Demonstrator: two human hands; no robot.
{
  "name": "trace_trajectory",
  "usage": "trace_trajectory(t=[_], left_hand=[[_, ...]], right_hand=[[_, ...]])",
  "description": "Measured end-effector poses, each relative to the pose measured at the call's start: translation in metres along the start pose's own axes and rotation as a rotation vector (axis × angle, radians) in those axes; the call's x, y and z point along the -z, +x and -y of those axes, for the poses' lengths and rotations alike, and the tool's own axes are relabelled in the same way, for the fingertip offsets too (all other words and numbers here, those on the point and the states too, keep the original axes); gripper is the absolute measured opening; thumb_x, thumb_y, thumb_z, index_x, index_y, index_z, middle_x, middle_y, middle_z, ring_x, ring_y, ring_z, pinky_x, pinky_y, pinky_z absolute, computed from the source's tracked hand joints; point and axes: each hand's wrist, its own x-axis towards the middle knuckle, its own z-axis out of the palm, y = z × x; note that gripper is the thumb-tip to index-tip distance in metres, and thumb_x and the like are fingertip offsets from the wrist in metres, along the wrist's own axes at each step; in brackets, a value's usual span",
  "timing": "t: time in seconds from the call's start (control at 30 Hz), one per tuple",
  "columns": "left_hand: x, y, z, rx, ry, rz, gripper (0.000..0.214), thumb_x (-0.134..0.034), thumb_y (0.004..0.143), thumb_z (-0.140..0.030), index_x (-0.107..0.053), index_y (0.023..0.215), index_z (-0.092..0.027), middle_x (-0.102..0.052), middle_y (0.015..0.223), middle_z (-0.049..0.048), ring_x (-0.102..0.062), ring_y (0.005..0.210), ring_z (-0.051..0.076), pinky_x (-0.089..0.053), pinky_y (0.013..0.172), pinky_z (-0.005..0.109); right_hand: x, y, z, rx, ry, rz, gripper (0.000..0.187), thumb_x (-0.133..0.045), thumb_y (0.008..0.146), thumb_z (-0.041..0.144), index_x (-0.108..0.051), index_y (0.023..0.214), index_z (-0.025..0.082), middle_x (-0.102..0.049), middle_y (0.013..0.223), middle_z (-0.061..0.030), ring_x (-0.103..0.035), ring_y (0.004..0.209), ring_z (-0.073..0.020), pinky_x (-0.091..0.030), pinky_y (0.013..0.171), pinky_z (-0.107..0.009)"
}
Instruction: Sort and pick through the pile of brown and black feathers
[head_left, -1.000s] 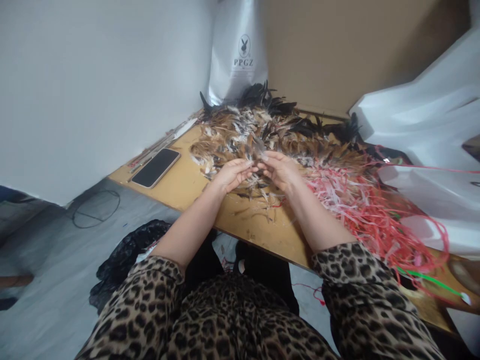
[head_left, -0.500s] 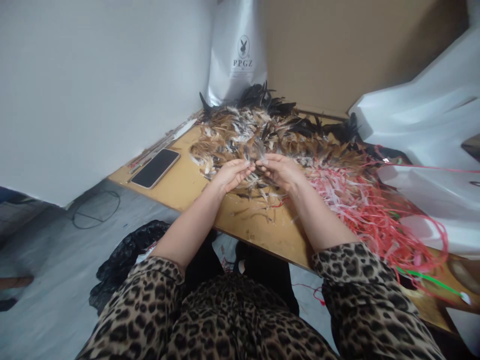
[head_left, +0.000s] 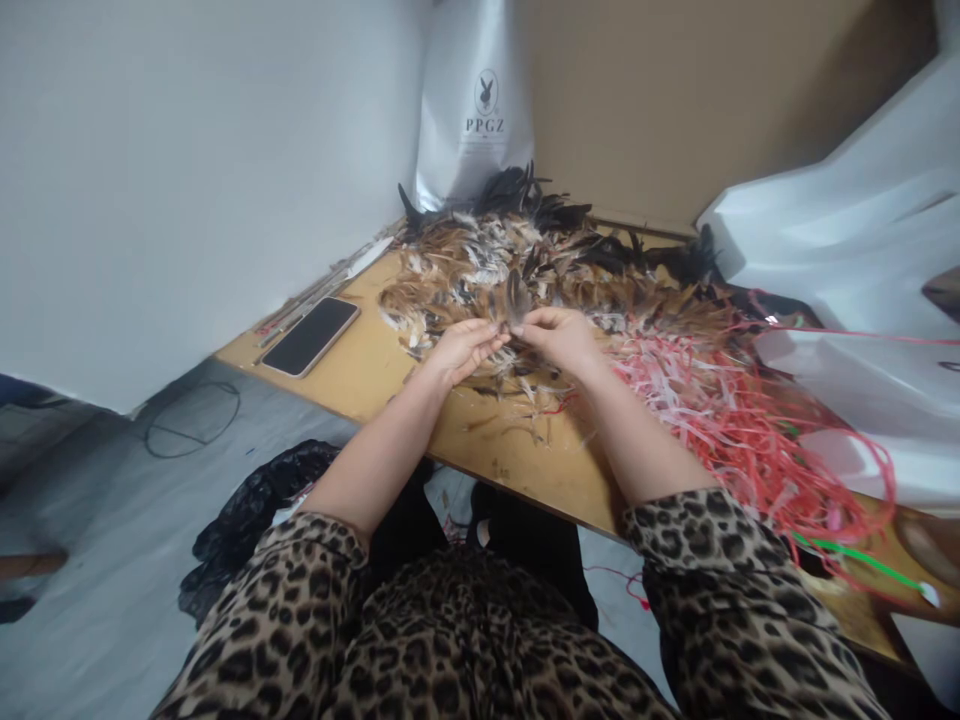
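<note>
My left hand [head_left: 472, 347] and my right hand [head_left: 559, 338] meet fingertip to fingertip over the near side of a pile of brown, white and black feathers [head_left: 480, 250]. Pinched at their fingertips is a dark grey-brown feather [head_left: 516, 295], its vane pointing up and away from me. Both hands appear closed on its base, though the quill itself is hidden by the fingers. Loose thin feathers [head_left: 536, 410] lie on the wooden table [head_left: 360, 370] just below my hands.
A phone [head_left: 311, 337] lies on the table's left side. Red and pink plastic strips [head_left: 750, 430] heap at the right, beside a green strip [head_left: 862, 558]. A white printed bag [head_left: 480, 100] stands behind the feathers. White sheeting [head_left: 840, 220] rises at right; a black plastic bag [head_left: 247, 510] is on the floor.
My right hand has turned over, its fingers now more curled with the back showing. The feather between my fingertips now stands out more clearly, pointing upward. My left hand has hardly moved.
</note>
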Motion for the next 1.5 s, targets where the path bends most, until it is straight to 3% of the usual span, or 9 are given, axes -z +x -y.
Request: trace_trajectory(t=[0.27,0.37,0.47,0.57,0.67,0.87,1.0,1.23,1.5], left_hand=[[0.0,0.0,0.005,-0.04,0.051,-0.019,0.011,-0.064,0.064,-0.002,-0.056,0.063,-0.008,-0.062,0.062,0.0014,-0.061,0.058,0.007,-0.051,0.069,0.022],[0.0,-0.001,0.006,-0.043,0.096,-0.008,0.012,-0.066,0.063,-0.004,-0.055,0.062,-0.008,-0.061,0.06,0.0004,-0.06,0.058,0.007,-0.051,0.068,0.022],[-0.001,-0.002,0.004,-0.038,0.132,-0.002,0.011,-0.068,0.065,-0.01,-0.057,0.066,-0.009,-0.062,0.061,0.001,-0.061,0.058,0.008,-0.051,0.066,0.021],[-0.002,-0.004,0.002,-0.045,0.151,0.013,0.011,-0.068,0.067,-0.016,-0.061,0.072,-0.008,-0.067,0.072,0.0057,-0.064,0.065,0.009,-0.05,0.064,0.018],[-0.003,-0.005,0.0,-0.05,0.181,0.019,0.014,-0.068,0.069,-0.019,-0.063,0.077,-0.008,-0.069,0.084,0.0088,-0.065,0.068,0.009,-0.049,0.062,0.017],[-0.005,-0.007,0.0,-0.019,0.219,0.072,0.016,-0.068,0.07,-0.022,-0.063,0.078,-0.008,-0.069,0.089,0.0112,-0.065,0.066,0.01,-0.048,0.056,0.015],[-0.006,-0.008,0.001,-0.001,0.205,0.101,0.016,-0.069,0.068,-0.02,-0.063,0.077,-0.007,-0.069,0.081,0.0097,-0.064,0.065,0.009,-0.048,0.056,0.015],[-0.003,-0.005,-0.001,0.02,0.058,0.126,0.006,-0.065,0.072,-0.012,-0.064,0.073,-0.006,-0.065,0.068,0.0041,-0.059,0.055,0.003,-0.046,0.055,0.01],[-0.003,-0.008,-0.005,0.111,-0.046,0.162,0.006,-0.058,0.075,-0.006,-0.064,0.075,-0.006,-0.065,0.068,0.0037,-0.057,0.054,0.001,-0.046,0.054,0.007]], right_hand=[[-0.008,-0.004,0.001,0.314,-0.456,-0.022,0.012,-0.058,0.066,0.022,-0.066,0.067,0.014,-0.06,0.064,-0.0027,-0.051,0.059,-0.0116,-0.039,0.059,-0.024],[-0.009,-0.006,0.005,0.336,-0.515,-0.014,0.01,-0.056,0.065,0.018,-0.065,0.064,0.015,-0.059,0.064,-0.0027,-0.051,0.059,-0.0116,-0.038,0.06,-0.024],[-0.009,-0.005,0.004,0.173,-0.352,-0.006,0.009,-0.059,0.063,0.023,-0.061,0.06,0.015,-0.057,0.058,-0.0005,-0.047,0.053,-0.01,-0.036,0.054,-0.024],[-0.008,-0.001,-0.002,-0.077,0.04,-0.021,0.021,-0.065,0.061,0.033,-0.054,0.056,0.016,-0.048,0.045,0.0038,-0.037,0.041,-0.0066,-0.03,0.043,-0.022],[-0.006,0.004,-0.007,-0.217,0.341,-0.052,0.032,-0.072,0.055,0.038,-0.047,0.053,0.018,-0.041,0.04,0.0067,-0.032,0.036,-0.0045,-0.025,0.038,-0.02],[-0.012,0.004,-0.009,-0.182,0.352,-0.179,0.031,-0.072,0.055,0.036,-0.047,0.054,0.017,-0.041,0.04,0.0074,-0.03,0.036,-0.0033,-0.023,0.036,-0.018],[-0.02,0.0,-0.006,-0.13,0.315,-0.206,0.029,-0.07,0.057,0.036,-0.049,0.053,0.017,-0.048,0.044,0.0057,-0.034,0.038,-0.0036,-0.026,0.037,-0.018],[-0.014,0.0,-0.003,-0.258,0.606,0.009,0.038,-0.078,0.05,0.034,-0.044,0.054,0.017,-0.048,0.046,0.0059,-0.04,0.042,-0.0038,-0.029,0.037,-0.016],[-0.009,0.0,-0.003,-0.321,0.748,0.123,0.026,-0.078,0.054,0.023,-0.054,0.063,0.016,-0.058,0.058,0.0039,-0.05,0.05,-0.0029,-0.043,0.046,-0.012]])
